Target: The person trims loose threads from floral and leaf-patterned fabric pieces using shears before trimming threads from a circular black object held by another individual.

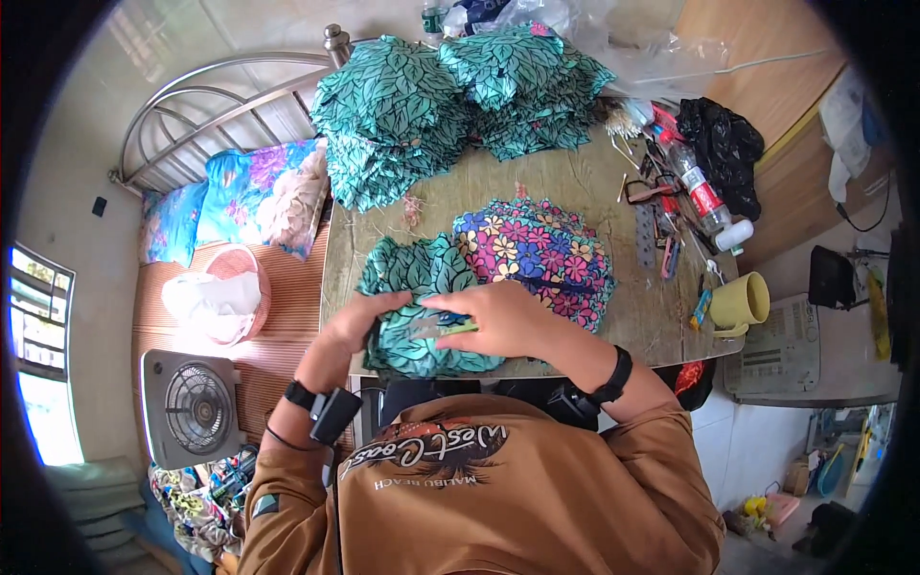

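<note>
In front of me lies a bundle of green leaf-print fabric at the table's near edge. My left hand is closed on its left side, thumb and fingers pressing the cloth. Over the bundle's right part, my right hand is closed around a small cutting tool, with a silvery blade end and a pale green handle; its exact kind I cannot make out. The blade end lies against the green cloth. Touching the bundle on the right is a pile of floral fabric pieces in pink, blue and yellow.
Two tall stacks of green leaf-print pieces stand at the table's back. Along the right side are a plastic bottle, a black bag, loose small tools and a yellow mug. A fan and a pink basket are left.
</note>
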Action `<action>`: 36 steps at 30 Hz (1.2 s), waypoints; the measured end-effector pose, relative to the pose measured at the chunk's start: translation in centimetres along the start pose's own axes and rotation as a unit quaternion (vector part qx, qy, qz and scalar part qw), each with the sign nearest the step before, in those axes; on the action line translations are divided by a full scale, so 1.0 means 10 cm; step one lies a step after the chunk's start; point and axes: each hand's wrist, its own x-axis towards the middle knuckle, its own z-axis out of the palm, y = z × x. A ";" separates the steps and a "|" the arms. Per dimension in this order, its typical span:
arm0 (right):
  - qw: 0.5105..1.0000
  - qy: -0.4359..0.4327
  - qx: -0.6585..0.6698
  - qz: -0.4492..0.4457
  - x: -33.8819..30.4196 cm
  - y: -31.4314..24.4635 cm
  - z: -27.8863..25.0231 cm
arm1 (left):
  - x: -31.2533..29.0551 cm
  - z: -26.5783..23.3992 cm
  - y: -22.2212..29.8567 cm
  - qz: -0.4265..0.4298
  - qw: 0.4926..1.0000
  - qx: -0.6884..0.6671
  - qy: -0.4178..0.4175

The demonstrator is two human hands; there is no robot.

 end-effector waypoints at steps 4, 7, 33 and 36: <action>0.998 0.047 -0.008 0.041 -0.18 0.07 -0.30 | -0.06 -0.03 0.38 0.000 1.000 0.001 -0.031; 0.992 0.109 0.007 0.062 -0.39 0.22 -0.40 | -0.16 0.17 0.80 0.069 0.997 -0.018 -0.036; 0.952 0.192 0.148 0.186 -0.95 0.61 -0.41 | 1.46 -0.36 1.89 0.285 0.950 -0.047 0.118; 0.946 0.234 0.158 0.161 -0.97 0.66 -0.33 | 1.44 -0.45 1.35 0.348 0.901 -0.076 0.247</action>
